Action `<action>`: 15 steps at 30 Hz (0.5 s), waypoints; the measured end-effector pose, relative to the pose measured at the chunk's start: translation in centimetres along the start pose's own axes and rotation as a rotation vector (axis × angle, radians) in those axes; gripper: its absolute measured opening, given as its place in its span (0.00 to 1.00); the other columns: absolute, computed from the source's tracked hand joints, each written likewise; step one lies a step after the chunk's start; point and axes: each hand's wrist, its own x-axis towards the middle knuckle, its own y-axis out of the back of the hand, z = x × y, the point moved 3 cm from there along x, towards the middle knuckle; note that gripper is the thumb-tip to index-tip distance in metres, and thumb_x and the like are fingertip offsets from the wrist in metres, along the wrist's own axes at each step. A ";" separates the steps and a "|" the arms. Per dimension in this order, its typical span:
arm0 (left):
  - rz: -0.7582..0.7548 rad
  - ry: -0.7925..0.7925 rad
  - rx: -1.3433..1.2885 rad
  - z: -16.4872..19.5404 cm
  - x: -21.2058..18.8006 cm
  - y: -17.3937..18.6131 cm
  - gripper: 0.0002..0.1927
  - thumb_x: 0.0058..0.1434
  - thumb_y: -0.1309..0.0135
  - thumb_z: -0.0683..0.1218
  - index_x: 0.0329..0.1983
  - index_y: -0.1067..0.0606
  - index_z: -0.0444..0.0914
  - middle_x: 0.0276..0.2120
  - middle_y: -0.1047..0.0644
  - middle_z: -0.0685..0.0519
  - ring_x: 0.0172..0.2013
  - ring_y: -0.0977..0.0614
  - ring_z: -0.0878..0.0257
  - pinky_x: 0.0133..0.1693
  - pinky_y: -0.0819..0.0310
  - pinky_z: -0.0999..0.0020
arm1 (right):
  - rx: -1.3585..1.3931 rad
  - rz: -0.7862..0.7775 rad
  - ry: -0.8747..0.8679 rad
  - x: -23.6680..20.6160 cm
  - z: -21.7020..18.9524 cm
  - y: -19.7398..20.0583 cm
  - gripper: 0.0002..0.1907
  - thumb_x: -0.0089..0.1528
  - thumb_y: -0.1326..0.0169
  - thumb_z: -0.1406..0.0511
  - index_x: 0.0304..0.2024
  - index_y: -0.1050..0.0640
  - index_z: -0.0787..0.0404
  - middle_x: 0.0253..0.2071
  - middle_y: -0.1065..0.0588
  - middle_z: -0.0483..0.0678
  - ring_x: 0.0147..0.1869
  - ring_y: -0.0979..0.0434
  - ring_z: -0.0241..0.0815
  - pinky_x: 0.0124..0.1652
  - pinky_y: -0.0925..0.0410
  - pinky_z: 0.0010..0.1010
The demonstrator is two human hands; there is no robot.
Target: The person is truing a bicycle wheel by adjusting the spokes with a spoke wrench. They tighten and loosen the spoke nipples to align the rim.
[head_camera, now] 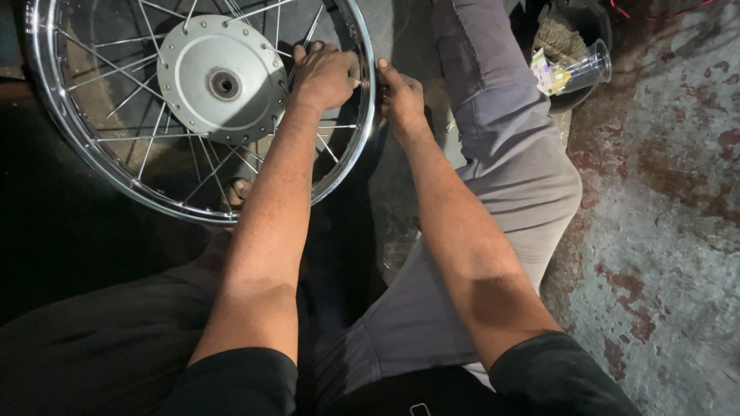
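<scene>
A spoked motorcycle wheel with a chrome rim [92,166] and a grey drum hub [220,77] lies flat on the floor in front of me. My left hand [324,77] reaches inside the rim among the spokes [154,139] at the wheel's right side, fingers curled on a spoke near the rim. My right hand [401,96] presses on the outside of the rim at the same spot, pinching something small there. What it pinches is too small to tell.
My right leg in grey trousers [509,154] stretches forward beside the wheel. A clear plastic cup [582,71] and a dark bowl with a brush [566,35] sit at the far right. The floor [663,216] is worn concrete with red patches. A toe [235,192] shows under the rim.
</scene>
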 end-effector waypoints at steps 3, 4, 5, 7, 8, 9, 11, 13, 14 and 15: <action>-0.003 -0.005 -0.003 0.2 0.1 0.1 0.09 0.60 0.42 0.48 0.44 0.18 0.49 0.50 0.21 0.51 0.60 0.28 0.53 0.66 0.57 0.41 | -0.003 0.006 -0.006 0.0 0.1 0.0 0.19 0.64 0.41 0.53 0.35 0.20 0.64 0.28 0.23 0.44 0.22 0.34 0.29 0.21 0.45 0.22; -0.019 0.003 0.006 0.2 0.2 0.1 0.09 0.62 0.44 0.50 0.44 0.18 0.49 0.51 0.22 0.49 0.60 0.29 0.52 0.66 0.58 0.39 | -0.008 0.013 -0.011 0.0 0.1 0.1 0.19 0.64 0.41 0.53 0.35 0.20 0.64 0.28 0.24 0.44 0.22 0.35 0.29 0.21 0.46 0.22; -0.035 0.011 0.016 0.3 0.3 0.0 0.09 0.64 0.45 0.52 0.43 0.17 0.48 0.51 0.22 0.47 0.61 0.29 0.50 0.66 0.59 0.36 | -0.011 0.010 -0.009 0.0 0.1 0.0 0.19 0.64 0.41 0.53 0.35 0.19 0.64 0.28 0.23 0.43 0.22 0.35 0.29 0.21 0.46 0.22; -0.055 0.023 0.048 0.3 0.5 -0.1 0.12 0.67 0.48 0.54 0.42 0.17 0.46 0.53 0.23 0.45 0.62 0.30 0.47 0.66 0.60 0.34 | -0.019 0.002 -0.004 0.0 0.1 0.0 0.19 0.63 0.41 0.53 0.35 0.19 0.63 0.27 0.23 0.42 0.22 0.35 0.28 0.21 0.46 0.21; -0.061 0.027 0.072 0.3 0.5 -0.2 0.13 0.68 0.49 0.53 0.42 0.17 0.44 0.54 0.23 0.44 0.62 0.30 0.46 0.67 0.59 0.33 | -0.020 0.008 -0.005 0.0 0.2 0.0 0.18 0.63 0.41 0.53 0.34 0.19 0.63 0.26 0.25 0.42 0.22 0.36 0.28 0.21 0.46 0.22; -0.066 0.032 0.096 0.3 0.6 -0.4 0.15 0.69 0.50 0.53 0.42 0.17 0.42 0.54 0.23 0.43 0.63 0.30 0.45 0.67 0.58 0.32 | -0.021 0.014 -0.005 -0.1 0.2 0.0 0.18 0.64 0.40 0.54 0.34 0.19 0.63 0.25 0.26 0.41 0.21 0.37 0.28 0.21 0.46 0.22; -0.041 0.021 0.081 0.2 0.7 -0.6 0.14 0.68 0.50 0.53 0.42 0.17 0.42 0.54 0.24 0.42 0.63 0.30 0.44 0.65 0.58 0.32 | -0.019 0.017 -0.008 -0.1 0.3 0.0 0.18 0.64 0.40 0.54 0.33 0.19 0.63 0.24 0.27 0.40 0.21 0.37 0.28 0.21 0.47 0.22; -0.028 0.020 0.073 0.0 0.9 -0.9 0.14 0.68 0.50 0.52 0.43 0.17 0.41 0.54 0.24 0.41 0.62 0.31 0.43 0.65 0.57 0.32 | -0.014 0.011 -0.012 0.0 0.4 0.0 0.18 0.63 0.40 0.54 0.33 0.18 0.63 0.24 0.27 0.41 0.21 0.37 0.28 0.21 0.46 0.23; -0.029 0.025 0.073 -0.1 0.9 -1.1 0.14 0.68 0.50 0.52 0.43 0.18 0.42 0.55 0.24 0.42 0.62 0.31 0.44 0.65 0.57 0.33 | -0.024 0.021 -0.010 0.0 0.4 0.1 0.18 0.63 0.40 0.54 0.33 0.19 0.63 0.24 0.28 0.40 0.20 0.38 0.28 0.20 0.47 0.23; -0.030 0.030 0.073 -0.2 1.0 -1.2 0.13 0.68 0.50 0.52 0.42 0.18 0.42 0.55 0.24 0.42 0.62 0.30 0.44 0.65 0.57 0.33 | -0.035 0.032 -0.008 0.0 0.4 0.1 0.18 0.63 0.40 0.54 0.33 0.19 0.63 0.23 0.29 0.40 0.20 0.39 0.28 0.20 0.47 0.23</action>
